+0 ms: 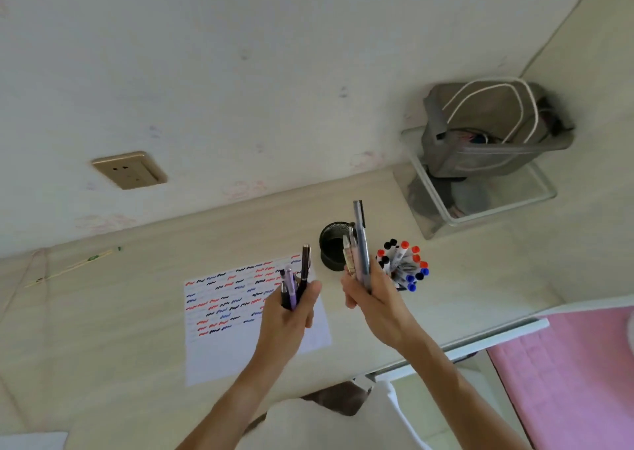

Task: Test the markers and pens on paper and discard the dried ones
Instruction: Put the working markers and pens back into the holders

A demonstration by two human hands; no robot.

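Head view: both hands (329, 302) hide the pens' (360, 243) tips.

Left hand (291, 307) gripping dark and purple pens (295, 279), right hand (372, 295) gripping grey pens (360, 243), scribbled paper (219, 329) below

Pale desk (120, 312), scribbled paper (233, 315), black mesh cup (331, 248), marker holder (404, 267), wire tray (480, 206)

The paper (240, 312) bears only scribbles; no text is readable.
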